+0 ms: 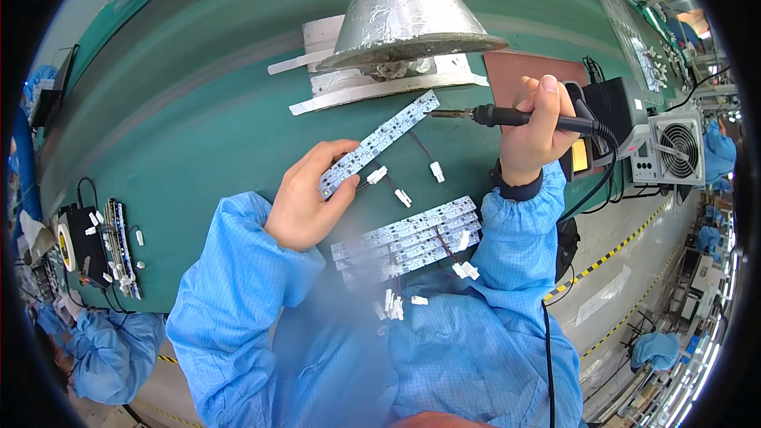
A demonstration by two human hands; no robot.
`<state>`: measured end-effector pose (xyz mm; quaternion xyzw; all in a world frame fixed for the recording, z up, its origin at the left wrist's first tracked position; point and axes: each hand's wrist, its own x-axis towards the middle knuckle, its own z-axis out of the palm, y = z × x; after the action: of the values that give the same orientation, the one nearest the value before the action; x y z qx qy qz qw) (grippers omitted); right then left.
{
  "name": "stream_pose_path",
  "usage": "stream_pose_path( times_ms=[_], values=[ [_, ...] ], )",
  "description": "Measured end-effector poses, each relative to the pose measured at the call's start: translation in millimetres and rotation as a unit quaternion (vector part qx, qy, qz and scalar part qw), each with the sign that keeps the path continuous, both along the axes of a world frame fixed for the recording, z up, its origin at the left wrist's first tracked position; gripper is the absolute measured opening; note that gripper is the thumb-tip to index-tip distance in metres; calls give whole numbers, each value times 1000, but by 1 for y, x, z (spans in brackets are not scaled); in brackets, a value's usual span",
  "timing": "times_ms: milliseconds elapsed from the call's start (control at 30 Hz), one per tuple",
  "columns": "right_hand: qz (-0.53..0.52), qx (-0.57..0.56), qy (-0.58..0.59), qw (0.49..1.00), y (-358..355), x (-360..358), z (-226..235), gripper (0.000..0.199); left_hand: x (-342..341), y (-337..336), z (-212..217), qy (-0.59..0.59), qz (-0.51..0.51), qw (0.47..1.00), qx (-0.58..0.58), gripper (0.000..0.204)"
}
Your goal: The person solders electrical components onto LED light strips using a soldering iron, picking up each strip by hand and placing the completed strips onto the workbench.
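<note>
The left hand [305, 198] pinched the near end of a thin, stiff, light LED strip board [380, 141] over the green tabletop [198, 111]; right-hand fingers [547, 103] clenched a soldering iron [507, 116] touching its far end. It probably handled best by its edges.

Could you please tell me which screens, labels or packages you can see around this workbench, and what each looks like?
Small display: on the dark soldering station right of the right hand, an upright orange-lit rectangle.
Label strip: on the grey floor at lower right, a pale slanted rectangle.
No packages show.
</note>
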<state>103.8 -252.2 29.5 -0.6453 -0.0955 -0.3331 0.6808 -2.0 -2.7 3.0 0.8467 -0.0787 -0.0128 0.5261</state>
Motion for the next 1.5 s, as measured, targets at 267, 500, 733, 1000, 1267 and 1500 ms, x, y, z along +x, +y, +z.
stream_pose_path(
  times_ms=[267,500,733,1000,1267,1500],
  values=[
    [-9,-4,-25,1000,1,5,-3,40,0,0,2,2,-7,1000,11,35],
    [-4,3,-22,1000,3,4,-1,40,-1,0,0,-2,-10,1000,11,36],
    [-2,0,-10,1000,3,3,0,40,-1,1,-2,-7,-17,1000,7,37],
    [2,5,-18,1000,1,5,-3,40,-1,0,0,-12,-22,1000,11,36],
    [9,11,-25,1000,4,5,-1,39,-2,1,0,-10,-25,1000,12,36],
    [25,14,-32,999,2,7,-4,39,-2,0,0,-12,-31,999,13,36]
  ],
)
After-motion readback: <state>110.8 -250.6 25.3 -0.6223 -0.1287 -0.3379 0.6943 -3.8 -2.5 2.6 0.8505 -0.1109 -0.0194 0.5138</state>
